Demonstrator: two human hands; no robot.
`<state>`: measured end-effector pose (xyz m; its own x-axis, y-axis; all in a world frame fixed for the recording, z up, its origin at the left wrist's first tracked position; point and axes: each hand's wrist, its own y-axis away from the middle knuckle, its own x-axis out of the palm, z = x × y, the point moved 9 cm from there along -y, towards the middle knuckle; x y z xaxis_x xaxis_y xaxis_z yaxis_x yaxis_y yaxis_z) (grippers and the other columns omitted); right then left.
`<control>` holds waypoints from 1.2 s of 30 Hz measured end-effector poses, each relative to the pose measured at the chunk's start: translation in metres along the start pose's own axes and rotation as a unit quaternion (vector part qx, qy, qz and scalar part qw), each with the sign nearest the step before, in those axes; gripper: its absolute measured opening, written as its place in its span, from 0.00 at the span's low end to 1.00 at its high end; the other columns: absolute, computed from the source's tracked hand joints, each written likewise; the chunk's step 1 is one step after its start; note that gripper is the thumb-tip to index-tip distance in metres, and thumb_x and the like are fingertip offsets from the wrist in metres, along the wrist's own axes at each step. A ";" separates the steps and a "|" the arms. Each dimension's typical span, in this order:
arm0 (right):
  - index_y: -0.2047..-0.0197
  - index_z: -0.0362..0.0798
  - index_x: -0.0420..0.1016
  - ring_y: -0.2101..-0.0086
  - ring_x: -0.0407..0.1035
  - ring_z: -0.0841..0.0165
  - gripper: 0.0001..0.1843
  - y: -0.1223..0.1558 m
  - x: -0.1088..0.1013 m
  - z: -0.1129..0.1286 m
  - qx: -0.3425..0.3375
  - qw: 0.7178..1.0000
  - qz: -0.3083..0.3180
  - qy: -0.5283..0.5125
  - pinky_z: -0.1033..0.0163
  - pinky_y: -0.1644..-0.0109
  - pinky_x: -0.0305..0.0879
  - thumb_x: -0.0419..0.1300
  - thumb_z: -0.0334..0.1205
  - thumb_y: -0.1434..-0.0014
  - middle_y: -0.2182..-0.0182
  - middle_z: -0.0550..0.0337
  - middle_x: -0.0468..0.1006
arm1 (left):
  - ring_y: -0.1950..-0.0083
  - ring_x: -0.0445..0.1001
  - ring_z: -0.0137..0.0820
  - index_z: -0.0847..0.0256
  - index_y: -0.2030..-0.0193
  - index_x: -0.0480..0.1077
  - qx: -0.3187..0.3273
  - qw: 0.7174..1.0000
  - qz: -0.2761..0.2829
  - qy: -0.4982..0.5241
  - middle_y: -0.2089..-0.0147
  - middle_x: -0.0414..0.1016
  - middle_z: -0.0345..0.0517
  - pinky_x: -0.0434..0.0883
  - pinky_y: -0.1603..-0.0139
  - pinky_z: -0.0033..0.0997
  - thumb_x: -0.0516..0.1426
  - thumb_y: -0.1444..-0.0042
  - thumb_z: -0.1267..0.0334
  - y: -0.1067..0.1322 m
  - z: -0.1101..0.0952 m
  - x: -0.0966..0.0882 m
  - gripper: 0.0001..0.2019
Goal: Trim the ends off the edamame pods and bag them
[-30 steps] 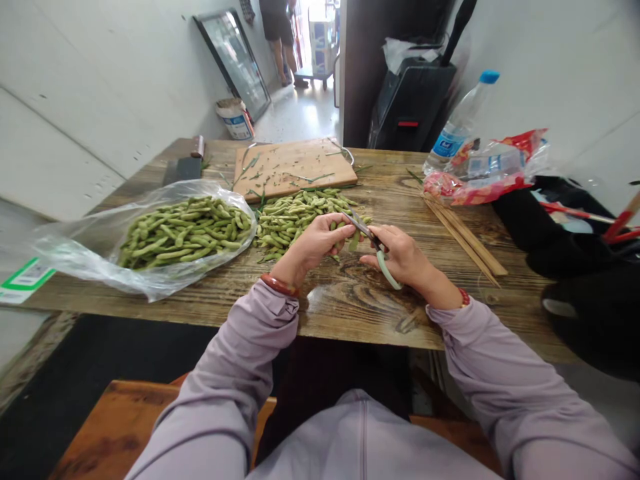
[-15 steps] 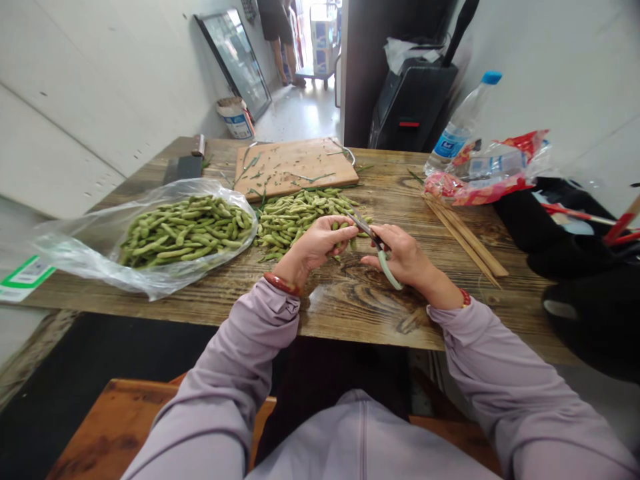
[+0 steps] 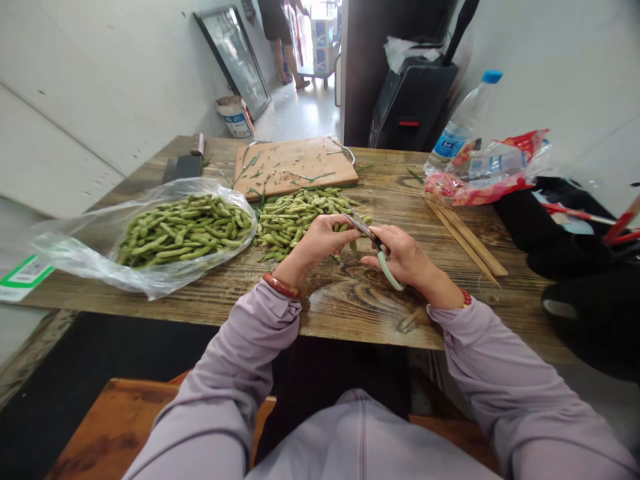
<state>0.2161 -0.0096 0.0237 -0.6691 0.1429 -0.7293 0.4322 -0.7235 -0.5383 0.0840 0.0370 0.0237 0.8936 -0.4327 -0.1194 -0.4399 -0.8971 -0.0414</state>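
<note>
My right hand (image 3: 400, 255) is closed on a pair of scissors (image 3: 389, 270) with pale green handles. Their blades point up and left, close to the fingertips of my left hand (image 3: 326, 237). Those fingers pinch a green soybean pod, mostly hidden by the hand. Just behind my hands lies a heap of soybean pods (image 3: 287, 219) on the wooden table (image 3: 345, 310). To the left, a clear plastic bag (image 3: 95, 240) lies open with many more pods (image 3: 187, 233) inside.
A cutting board (image 3: 295, 163) with green scraps lies at the back. Wooden chopsticks (image 3: 467, 240), a water bottle (image 3: 460, 127) and a red plastic package (image 3: 490, 177) are on the right, beside black holders (image 3: 520, 223). A person (image 3: 280, 40) stands near a loaded cart (image 3: 323, 50) in the doorway.
My hands have barely moved; the left fingers shifted slightly at the scissor blades. In the doorway, the person's leg has moved a little to the right.
</note>
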 end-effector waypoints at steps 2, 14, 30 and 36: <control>0.44 0.48 0.70 0.61 0.71 0.55 0.28 0.000 0.000 0.000 0.001 1.000 0.009 0.007 0.48 0.56 0.72 0.61 0.60 0.38 0.62 0.50 0.77 | 0.83 0.56 0.19 0.67 0.62 0.80 -0.001 1.000 -0.001 0.002 0.82 0.62 0.33 0.54 0.81 0.22 0.67 0.48 0.58 0.000 0.001 0.000 0.13; 0.43 0.47 0.70 0.61 0.71 0.54 0.25 0.001 0.003 -0.004 0.015 1.000 0.004 0.026 0.49 0.55 0.70 0.62 0.52 0.37 0.63 0.49 0.78 | 0.81 0.56 0.18 0.66 0.65 0.77 -0.026 0.997 -0.029 0.067 0.78 0.64 0.35 0.52 0.81 0.22 0.69 0.52 0.52 -0.003 0.011 -0.007 0.18; 0.43 0.48 0.71 0.63 0.71 0.56 0.35 0.000 -0.001 -0.011 0.031 0.999 -0.039 -0.019 0.49 0.56 0.71 0.62 0.67 0.42 0.62 0.50 0.78 | 0.80 0.61 0.16 0.64 0.64 0.70 -0.056 0.967 -0.059 0.242 0.73 0.72 0.38 0.53 0.81 0.16 0.70 0.53 0.61 -0.006 0.019 -0.016 0.15; 0.43 0.47 0.70 0.62 0.70 0.55 0.36 0.001 0.000 -0.008 0.010 0.999 -0.049 -0.002 0.47 0.56 0.70 0.61 0.68 0.42 0.61 0.49 0.77 | 0.80 0.62 0.16 0.64 0.63 0.69 -0.066 0.954 -0.078 0.282 0.72 0.75 0.41 0.54 0.81 0.16 0.69 0.52 0.65 -0.006 0.023 -0.018 0.14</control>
<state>0.2214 -0.0055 0.0201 -0.7103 0.2115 -0.6714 0.3515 -0.7198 -0.5986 0.0680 0.0521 0.0032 0.8694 -0.2389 0.4324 -0.3160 -0.9417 0.1152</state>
